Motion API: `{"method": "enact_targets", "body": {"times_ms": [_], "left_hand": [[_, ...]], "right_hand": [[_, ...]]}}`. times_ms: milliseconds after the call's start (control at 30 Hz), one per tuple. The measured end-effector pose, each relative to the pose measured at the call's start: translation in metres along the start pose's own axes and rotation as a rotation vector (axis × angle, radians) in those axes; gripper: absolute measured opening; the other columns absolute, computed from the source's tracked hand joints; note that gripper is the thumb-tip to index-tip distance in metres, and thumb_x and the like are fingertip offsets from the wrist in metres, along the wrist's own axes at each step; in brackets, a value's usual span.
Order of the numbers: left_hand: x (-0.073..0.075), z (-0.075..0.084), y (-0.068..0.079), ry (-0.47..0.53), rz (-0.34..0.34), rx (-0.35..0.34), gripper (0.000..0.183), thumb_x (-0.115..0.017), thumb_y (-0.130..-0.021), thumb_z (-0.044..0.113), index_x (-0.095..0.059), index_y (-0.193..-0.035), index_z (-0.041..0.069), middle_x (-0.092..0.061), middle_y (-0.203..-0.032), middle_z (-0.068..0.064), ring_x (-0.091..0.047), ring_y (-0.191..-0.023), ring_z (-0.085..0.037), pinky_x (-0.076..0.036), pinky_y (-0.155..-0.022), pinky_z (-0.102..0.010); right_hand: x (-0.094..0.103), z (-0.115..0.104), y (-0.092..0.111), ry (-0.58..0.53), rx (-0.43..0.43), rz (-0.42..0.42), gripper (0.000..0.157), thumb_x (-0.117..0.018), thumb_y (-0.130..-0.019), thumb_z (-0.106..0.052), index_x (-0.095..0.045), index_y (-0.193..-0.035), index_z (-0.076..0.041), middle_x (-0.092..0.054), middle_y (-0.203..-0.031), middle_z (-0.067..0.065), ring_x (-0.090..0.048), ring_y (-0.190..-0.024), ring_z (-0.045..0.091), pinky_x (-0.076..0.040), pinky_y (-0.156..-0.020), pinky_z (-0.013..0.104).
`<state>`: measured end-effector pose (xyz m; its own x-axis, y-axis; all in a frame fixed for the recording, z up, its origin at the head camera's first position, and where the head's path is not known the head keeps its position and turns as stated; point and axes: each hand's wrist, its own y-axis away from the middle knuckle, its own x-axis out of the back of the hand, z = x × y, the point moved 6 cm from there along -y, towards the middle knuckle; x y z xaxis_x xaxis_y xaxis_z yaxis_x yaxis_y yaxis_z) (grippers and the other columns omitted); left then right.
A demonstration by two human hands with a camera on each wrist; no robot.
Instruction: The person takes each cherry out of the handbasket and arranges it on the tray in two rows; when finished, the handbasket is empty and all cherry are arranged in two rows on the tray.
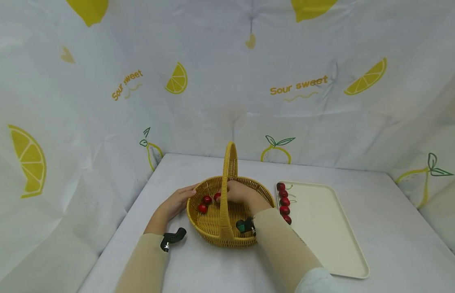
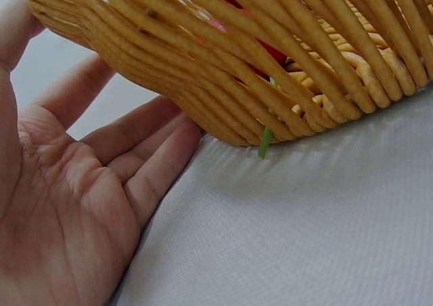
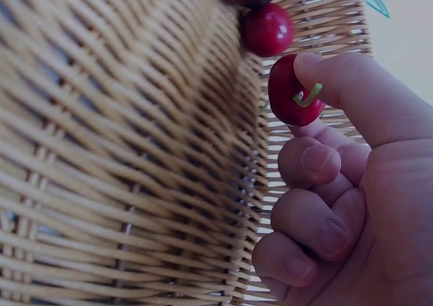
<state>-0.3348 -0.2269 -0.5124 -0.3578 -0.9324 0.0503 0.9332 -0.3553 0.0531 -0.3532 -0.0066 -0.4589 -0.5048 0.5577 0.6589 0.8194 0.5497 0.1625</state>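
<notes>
Beige sleeves [image 1: 143, 264] lead to a wicker basket [image 1: 209, 239]: the left hand [image 1: 177, 202] rests fingers-extended against its left side, likely steadying it, while the right hand [image 1: 237, 192] pinches a cherry [image 3: 281, 93] inside.

A red cherry [image 3: 284, 93] is pinched inside the basket [image 1: 209, 221].

The location is a staged work booth; the type of room beyond it cannot be determined. White hanging fabric sheets [image 1: 212, 49], printed with yellow lemon slices [image 1: 177, 78] and orange "Sour sweet" lettering [image 1: 298, 85], enclose the left, rear and right sides of a flat, white-cloth-covered table [image 1: 370, 203].
</notes>
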Motion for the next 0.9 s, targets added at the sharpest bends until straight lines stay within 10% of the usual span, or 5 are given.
{"method": "enact_targets", "body": {"times_ms": [400, 900], "left_hand": [[-0.001, 0.002, 0.001, 0.010, 0.003, 0.006, 0.056, -0.059, -0.103, 0.030, -0.049, -0.153, 0.007, -0.045, -0.158, -0.006, -0.037, -0.148, -0.023, -0.031, -0.119, -0.038], [-0.001, 0.001, 0.000, 0.024, 0.000, 0.011, 0.056, -0.059, -0.103, 0.030, -0.049, -0.153, 0.006, -0.045, -0.158, -0.007, -0.038, -0.147, -0.023, -0.031, -0.119, -0.038]], "right_hand": [[0.011, -0.008, 0.007, -0.037, 0.008, 0.074, 0.029, -0.079, -0.092, -0.032, -0.070, -0.109, -0.011, -0.067, -0.102, 0.002, -0.060, -0.096, 0.020, -0.051, -0.091, 0.042], [0.040, -0.036, 0.026, -0.180, 0.178, 0.180, 0.022, -0.072, -0.097, -0.020, -0.069, -0.111, -0.003, -0.057, -0.078, 0.005, -0.046, -0.068, 0.017, -0.042, -0.061, 0.030]]}}
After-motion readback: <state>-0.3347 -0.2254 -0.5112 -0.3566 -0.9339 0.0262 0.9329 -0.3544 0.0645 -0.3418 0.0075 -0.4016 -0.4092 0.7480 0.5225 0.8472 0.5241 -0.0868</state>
